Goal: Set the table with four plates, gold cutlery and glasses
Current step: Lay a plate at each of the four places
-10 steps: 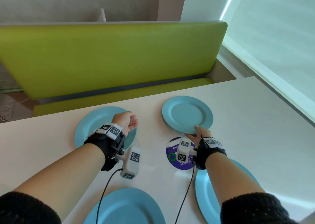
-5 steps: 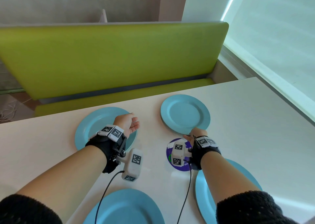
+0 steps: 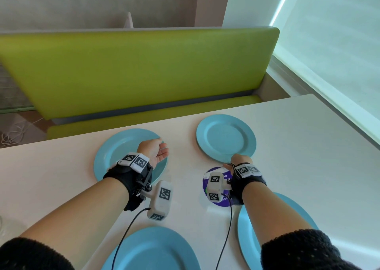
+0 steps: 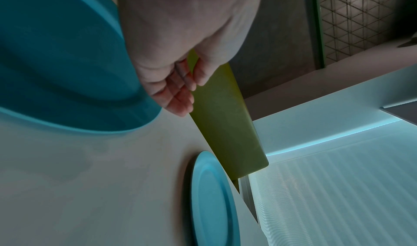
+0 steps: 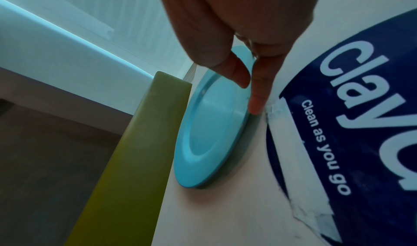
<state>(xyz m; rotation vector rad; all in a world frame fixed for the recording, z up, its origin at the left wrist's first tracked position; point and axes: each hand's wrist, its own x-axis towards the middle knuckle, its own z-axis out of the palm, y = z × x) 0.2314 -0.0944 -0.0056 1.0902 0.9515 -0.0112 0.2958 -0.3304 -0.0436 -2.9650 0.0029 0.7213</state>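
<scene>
Four light blue plates lie on the white table (image 3: 308, 156). My left hand (image 3: 156, 152) hovers open over the right part of the far left plate (image 3: 115, 152), fingers straight, holding nothing (image 4: 180, 89). That plate (image 4: 56, 54) fills the left wrist view's upper left. My right hand (image 3: 238, 159) is at the near rim of the far right plate (image 3: 226, 138). In the right wrist view its straight index fingertip touches that plate's (image 5: 214, 125) edge and the thumb hangs just over the rim (image 5: 249, 97). The near left plate (image 3: 152, 249) and near right plate (image 3: 246, 234) lie under my forearms.
A round purple sticker (image 3: 214, 170) with white tape sits on the table under my right wrist (image 5: 361, 125). A green bench (image 3: 133, 70) runs along the table's far edge. A bright window blind (image 3: 339, 43) borders the table's right side.
Hardly anything has moved. Both hands stay at their plates; the right wrist has shifted slightly along the far right plate's near rim.
</scene>
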